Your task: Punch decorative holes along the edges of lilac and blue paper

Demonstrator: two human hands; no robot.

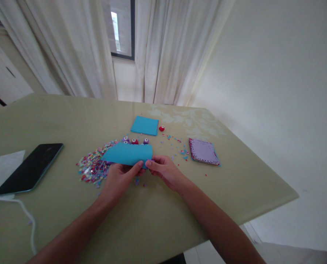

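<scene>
A curled sheet of blue paper (129,153) is held above the table between my two hands. My left hand (122,179) pinches its near edge, thumb on top and fingers beneath. At the sheet's right near corner, my right hand (164,170) is closed with the thumb over the edge; a bit of purple shows by that thumb, too small to make out. Just beyond the sheet stand a small red craft punch (135,141) and purple craft punches (146,141), partly hidden by the paper. A heap of colourful paper confetti (94,168) lies left of the sheet.
Farther back lie a stack of blue paper (145,125) and another red punch (162,128). Lilac paper with punched edges (204,151) tops a stack at right. Left are a dark tablet or phone (31,168), white paper (11,157) and a white cable (32,223).
</scene>
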